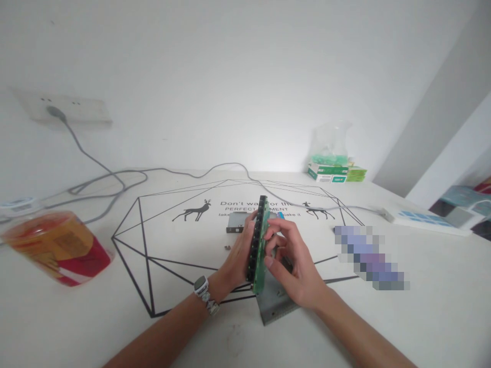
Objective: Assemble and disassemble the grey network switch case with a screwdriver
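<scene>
A green circuit board (261, 266) with a row of black ports (257, 237) along one edge stands on end between my hands, above the table. From the left, my left hand (240, 258) grips it, its fingers mostly hidden behind the ports. On the other side, my right hand (291, 260) has its fingers curled, with thumb and fingertips against the board's face. Whether a small part sits between those fingers cannot be made out. Beneath the hands lies a grey metal plate (272, 304). A small metal box (233, 229) is partly covered behind my left hand, and several small screws (227, 248) lie beside it.
A red and orange tub (61, 250) stands at the left. A grey cable (176, 173) runs from the wall socket (69, 110) to a white power strip (425, 220). Small boxes (330, 173) and a clear bag (330, 143) sit at the back right, a blurred-out item (370, 258) nearer.
</scene>
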### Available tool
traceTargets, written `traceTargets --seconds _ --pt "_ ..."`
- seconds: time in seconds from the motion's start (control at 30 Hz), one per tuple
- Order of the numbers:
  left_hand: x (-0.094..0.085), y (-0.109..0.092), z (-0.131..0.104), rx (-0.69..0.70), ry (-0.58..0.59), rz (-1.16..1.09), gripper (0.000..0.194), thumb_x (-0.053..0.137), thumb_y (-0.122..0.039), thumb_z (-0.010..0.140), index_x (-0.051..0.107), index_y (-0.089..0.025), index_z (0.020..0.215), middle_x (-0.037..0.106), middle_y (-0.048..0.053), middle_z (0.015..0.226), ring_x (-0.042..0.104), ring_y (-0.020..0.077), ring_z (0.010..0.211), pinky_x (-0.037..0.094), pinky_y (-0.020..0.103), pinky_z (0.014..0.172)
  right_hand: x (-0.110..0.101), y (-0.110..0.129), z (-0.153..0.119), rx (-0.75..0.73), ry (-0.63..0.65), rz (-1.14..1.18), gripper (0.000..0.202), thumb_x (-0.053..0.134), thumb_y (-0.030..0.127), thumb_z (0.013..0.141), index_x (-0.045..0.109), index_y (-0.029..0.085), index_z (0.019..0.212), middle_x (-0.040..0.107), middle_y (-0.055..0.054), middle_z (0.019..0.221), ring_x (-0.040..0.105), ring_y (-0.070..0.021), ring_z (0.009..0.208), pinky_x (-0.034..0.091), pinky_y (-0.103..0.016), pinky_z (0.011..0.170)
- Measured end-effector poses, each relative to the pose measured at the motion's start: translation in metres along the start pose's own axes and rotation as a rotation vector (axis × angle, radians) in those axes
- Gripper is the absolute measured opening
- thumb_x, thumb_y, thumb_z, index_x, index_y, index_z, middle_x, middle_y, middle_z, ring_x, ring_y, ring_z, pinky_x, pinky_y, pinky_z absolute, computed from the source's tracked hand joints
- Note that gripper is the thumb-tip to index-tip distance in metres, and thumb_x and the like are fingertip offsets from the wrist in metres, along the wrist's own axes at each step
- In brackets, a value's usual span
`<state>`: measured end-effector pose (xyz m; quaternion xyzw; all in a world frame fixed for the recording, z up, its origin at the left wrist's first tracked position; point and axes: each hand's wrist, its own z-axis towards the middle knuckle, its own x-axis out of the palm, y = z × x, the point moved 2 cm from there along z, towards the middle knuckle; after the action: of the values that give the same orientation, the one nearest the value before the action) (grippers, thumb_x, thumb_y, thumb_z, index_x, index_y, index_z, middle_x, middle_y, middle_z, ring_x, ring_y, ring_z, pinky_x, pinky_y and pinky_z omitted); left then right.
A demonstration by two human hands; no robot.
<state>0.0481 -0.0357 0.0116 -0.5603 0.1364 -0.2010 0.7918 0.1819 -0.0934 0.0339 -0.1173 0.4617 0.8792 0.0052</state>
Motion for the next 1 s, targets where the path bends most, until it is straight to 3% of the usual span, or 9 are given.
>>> traceTargets --seconds 0.1,0.27,0.33,0.43,0.57,0.63,0.73,0.87,1.0 --pt "0.001 -0.003 -0.002 0.051 -0.167 0.055 0.061 0.035 -0.069 0.098 0.05 -0.027 0.14 0.064 0.01 0.114 0.054 0.0286 0.12 0.05 0.04 0.091 0.001 0.001 0.0 0.006 0.001 0.002 0.045 0.063 0.03 0.092 0.041 0.03 0.131 0.051 -0.006 0.108 0.058 -0.0164 0.076 0.046 -0.028 0.055" --pt "0.004 0.003 -0.005 0.12 -0.151 0.097 0.054 0.033 -0.063 0.101 0.057 -0.023 0.129 0.065 0.008 0.097 0.058 0.0253 0.099 0.052 0.04 0.087 -0.002 0.002 0.001 -0.01 -0.048 -0.002 0.038 0.06 0.03 0.092 0.044 0.028 0.126 0.051 -0.004 0.102 0.055 -0.0164 0.075 0.046 -0.028 0.058" --pt "0.003 0.006 -0.007 0.162 -0.134 0.149 0.05 0.038 -0.057 0.102 0.057 -0.022 0.132 0.066 0.009 0.104 0.058 0.0263 0.105 0.051 0.042 0.093 -0.003 0.001 0.002 -0.012 -0.064 -0.005 0.034 0.059 0.03 0.092 0.046 0.028 0.123 0.05 -0.003 0.099 0.054 -0.0166 0.076 0.046 -0.029 0.06" --pt "-0.001 0.012 -0.008 0.258 -0.085 0.252 0.051 0.043 -0.05 0.103 0.049 -0.022 0.145 0.061 0.012 0.133 0.05 0.0304 0.131 0.044 0.048 0.109 -0.005 0.0 0.002 0.002 -0.066 -0.006 0.033 0.06 0.029 0.091 0.047 0.027 0.121 0.05 -0.002 0.096 0.053 -0.0165 0.076 0.045 -0.029 0.061" --pt "-0.003 0.018 -0.008 0.399 0.02 0.376 0.053 0.037 -0.039 0.107 0.034 -0.026 0.158 0.024 0.008 0.169 0.025 0.0299 0.153 0.025 0.047 0.126 -0.004 -0.001 0.001 0.003 -0.037 0.015 0.033 0.061 0.024 0.088 0.045 0.026 0.117 0.049 -0.001 0.093 0.052 -0.0156 0.074 0.042 -0.026 0.058" --pt "-0.003 0.018 -0.009 0.406 0.029 0.387 0.056 0.034 -0.034 0.108 0.022 -0.029 0.162 0.017 0.005 0.171 0.022 0.0283 0.155 0.023 0.046 0.127 -0.003 -0.001 0.001 0.014 -0.026 0.029 0.032 0.061 0.021 0.086 0.045 0.026 0.113 0.049 0.0 0.092 0.051 -0.0156 0.075 0.041 -0.026 0.058" --pt "-0.001 0.014 -0.01 0.456 0.044 0.396 0.061 0.035 -0.034 0.108 0.012 -0.032 0.164 0.019 0.004 0.171 0.023 0.0284 0.155 0.021 0.047 0.128 -0.004 0.001 0.001 0.012 -0.021 0.047 0.032 0.061 0.019 0.083 0.045 0.025 0.11 0.048 0.0 0.092 0.051 -0.0167 0.077 0.041 -0.027 0.06" --pt "0.004 0.008 -0.015 0.544 0.038 0.405 0.056 0.03 -0.036 0.108 0.019 -0.033 0.163 0.022 0.002 0.17 0.022 0.0284 0.156 0.02 0.047 0.129 -0.005 0.004 0.001 0.006 -0.008 0.073 0.031 0.06 0.019 0.08 0.046 0.025 0.107 0.05 -0.001 0.092 0.051 -0.018 0.078 0.041 -0.028 0.06" --pt "0.008 0.008 -0.018 0.516 0.003 0.35 0.054 0.031 -0.034 0.108 0.024 -0.033 0.162 0.024 0.001 0.17 0.021 0.0269 0.156 0.02 0.047 0.129 -0.004 0.004 0.0 0.003 0.003 0.076 0.029 0.06 0.019 0.081 0.046 0.024 0.106 0.051 -0.002 0.093 0.052 -0.0182 0.079 0.042 -0.029 0.061"
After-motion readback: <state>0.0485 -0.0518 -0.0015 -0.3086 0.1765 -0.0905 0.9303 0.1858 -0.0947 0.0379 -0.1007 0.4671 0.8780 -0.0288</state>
